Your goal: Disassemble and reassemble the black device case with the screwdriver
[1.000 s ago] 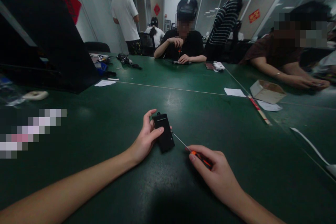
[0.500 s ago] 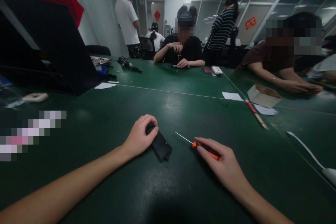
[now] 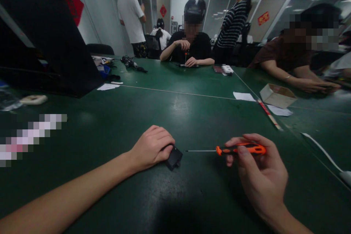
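My left hand (image 3: 153,148) is wrapped over a small black rectangular device (image 3: 174,158) on the green table. The fingers cover most of it; only its near right end with a small tab shows, so its exact kind is unclear. Off to the right, my right hand (image 3: 260,168) grips a screwdriver (image 3: 241,149) with an orange and black handle between thumb and fingers. Its thin metal shaft lies level and points left, the tip a short gap from the device's right edge.
A large black open case (image 3: 52,44) stands at the left. Cables (image 3: 131,64), papers (image 3: 244,96), an open cardboard box (image 3: 278,95) and a red-and-white stick (image 3: 270,115) lie farther off. Across the table a person (image 3: 192,47) holds a screwdriver; another person (image 3: 296,58) sits at the right.
My right hand has moved right and turned palm-up, swinging the screwdriver from slanted to level. My left hand has slid forward along the device, covering more of it.
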The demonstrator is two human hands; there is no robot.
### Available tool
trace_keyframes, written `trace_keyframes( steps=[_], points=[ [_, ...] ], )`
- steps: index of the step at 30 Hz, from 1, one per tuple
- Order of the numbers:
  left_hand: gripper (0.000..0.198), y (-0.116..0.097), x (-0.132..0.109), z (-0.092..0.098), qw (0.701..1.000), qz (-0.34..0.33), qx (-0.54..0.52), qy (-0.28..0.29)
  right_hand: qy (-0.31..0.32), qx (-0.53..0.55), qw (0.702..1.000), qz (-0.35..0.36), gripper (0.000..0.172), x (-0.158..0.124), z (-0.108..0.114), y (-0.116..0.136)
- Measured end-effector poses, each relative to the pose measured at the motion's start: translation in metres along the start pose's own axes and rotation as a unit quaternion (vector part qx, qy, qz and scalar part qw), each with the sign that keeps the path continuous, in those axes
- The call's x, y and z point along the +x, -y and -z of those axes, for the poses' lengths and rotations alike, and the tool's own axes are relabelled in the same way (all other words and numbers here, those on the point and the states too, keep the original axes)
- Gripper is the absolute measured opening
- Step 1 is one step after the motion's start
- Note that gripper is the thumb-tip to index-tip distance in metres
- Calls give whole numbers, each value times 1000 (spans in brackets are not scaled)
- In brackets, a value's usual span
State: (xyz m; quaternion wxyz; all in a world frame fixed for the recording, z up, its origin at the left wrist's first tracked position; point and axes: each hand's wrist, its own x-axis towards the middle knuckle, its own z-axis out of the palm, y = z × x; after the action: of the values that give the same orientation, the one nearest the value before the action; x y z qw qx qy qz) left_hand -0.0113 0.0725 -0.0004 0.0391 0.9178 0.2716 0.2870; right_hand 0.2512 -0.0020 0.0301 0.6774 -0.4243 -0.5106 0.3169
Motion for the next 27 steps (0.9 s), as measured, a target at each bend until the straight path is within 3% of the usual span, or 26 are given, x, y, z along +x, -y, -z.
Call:
trace_keyframes(
  steps=[4,10,16,20,23,25,27],
  points=[
    [29,-1,0,-1,1000,11,2,-5,40,-12,998,38,17,-11,-4,5],
    [29,-2,1,0,1000,15,9,-9,53,-28,997,38,15,-15,-6,-1],
    [29,-3,0,2,1000,16,15,3,66,-27,997,-35,9,-11,-6,-12],
    [30,-3,-1,2,1000,17,14,17,106,-79,988,-81,13,-7,-4,-19],
    [32,-2,-1,2,1000,14,4,21,124,-193,973,-13,12,-2,2,-21],
    [33,-1,-1,3,1000,13,-4,23,151,-282,944,75,10,2,7,-21],
    [34,0,-1,3,1000,20,-12,20,218,-326,909,142,11,7,12,-21]
  ],
)
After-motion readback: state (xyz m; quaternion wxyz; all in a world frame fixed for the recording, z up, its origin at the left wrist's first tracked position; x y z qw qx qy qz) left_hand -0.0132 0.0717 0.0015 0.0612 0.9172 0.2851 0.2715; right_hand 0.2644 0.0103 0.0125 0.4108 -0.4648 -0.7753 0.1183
